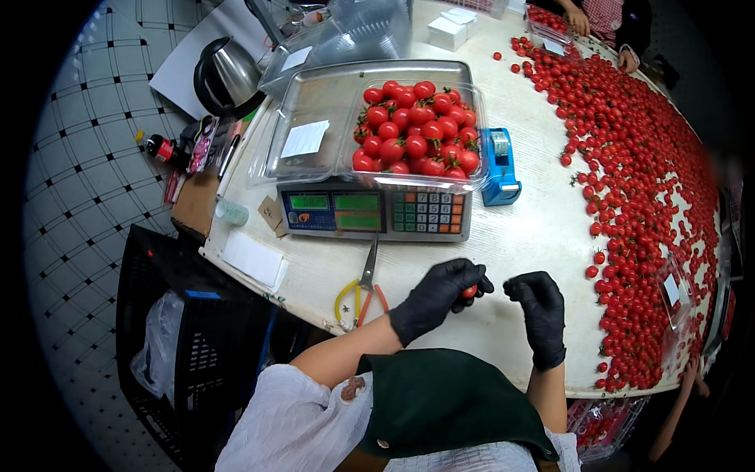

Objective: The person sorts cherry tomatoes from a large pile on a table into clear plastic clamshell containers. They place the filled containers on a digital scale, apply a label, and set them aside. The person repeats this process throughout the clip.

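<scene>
In my black-gloved left hand (439, 295) I hold a red cherry tomato (469, 291), partly covered by my fingers. My right hand (538, 315), gloved the same way, is just to the right with its fingers drawn together; I see nothing in them. Beyond my hands stands a digital price scale (377, 221) with lit green displays. On its steel pan rests a clear hinged plastic clamshell box (478, 159), its lid folded out to the left and its base heaped with cherry tomatoes (416, 130). A paper slip (304, 138) lies on the lid side.
Scissors (365, 286) with yellow and orange handles lie left of my hands. A blue tape dispenser (501, 171) stands beside the scale. Loose cherry tomatoes (625, 189) spread along the table's right side, with other people's hands (628, 61) there. A black crate (194, 348) and kettle (230, 76) are leftward.
</scene>
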Demonstrator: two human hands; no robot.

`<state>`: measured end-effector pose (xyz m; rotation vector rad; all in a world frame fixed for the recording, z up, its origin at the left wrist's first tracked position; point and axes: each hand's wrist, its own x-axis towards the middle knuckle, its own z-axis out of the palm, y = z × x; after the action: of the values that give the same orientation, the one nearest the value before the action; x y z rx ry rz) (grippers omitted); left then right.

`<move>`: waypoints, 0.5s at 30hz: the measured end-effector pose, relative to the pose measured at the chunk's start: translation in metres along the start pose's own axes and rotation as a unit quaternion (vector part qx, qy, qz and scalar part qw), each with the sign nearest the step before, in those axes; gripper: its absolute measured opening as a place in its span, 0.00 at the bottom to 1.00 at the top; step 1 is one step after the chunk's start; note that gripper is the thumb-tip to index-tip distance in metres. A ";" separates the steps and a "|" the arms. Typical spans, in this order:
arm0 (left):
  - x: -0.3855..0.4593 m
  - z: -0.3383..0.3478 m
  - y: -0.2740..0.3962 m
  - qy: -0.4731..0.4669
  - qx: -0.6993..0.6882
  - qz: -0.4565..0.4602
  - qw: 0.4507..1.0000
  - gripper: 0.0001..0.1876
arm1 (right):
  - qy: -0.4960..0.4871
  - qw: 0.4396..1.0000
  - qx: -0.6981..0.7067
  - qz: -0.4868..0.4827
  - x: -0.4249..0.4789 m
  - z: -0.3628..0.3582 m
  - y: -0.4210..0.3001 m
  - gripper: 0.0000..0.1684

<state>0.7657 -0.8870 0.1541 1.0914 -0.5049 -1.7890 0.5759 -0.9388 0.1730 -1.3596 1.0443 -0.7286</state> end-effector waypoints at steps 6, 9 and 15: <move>0.012 0.020 0.142 0.216 0.584 0.584 0.521 0.13 | 0.076 0.995 -0.051 0.049 -0.020 -0.024 0.009 0.03; 0.025 -0.017 0.159 0.271 0.760 0.452 0.380 0.21 | 0.073 0.986 -0.151 -0.014 -0.041 -0.033 0.007 0.03; 0.018 0.016 0.148 0.242 0.712 0.490 0.441 0.22 | 0.262 0.815 -0.507 0.095 -0.183 -0.162 0.041 0.07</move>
<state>0.8249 -0.9742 0.2613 1.6185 -1.8991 0.4354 0.3505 -0.8363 0.1789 -1.9358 2.1800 -0.3683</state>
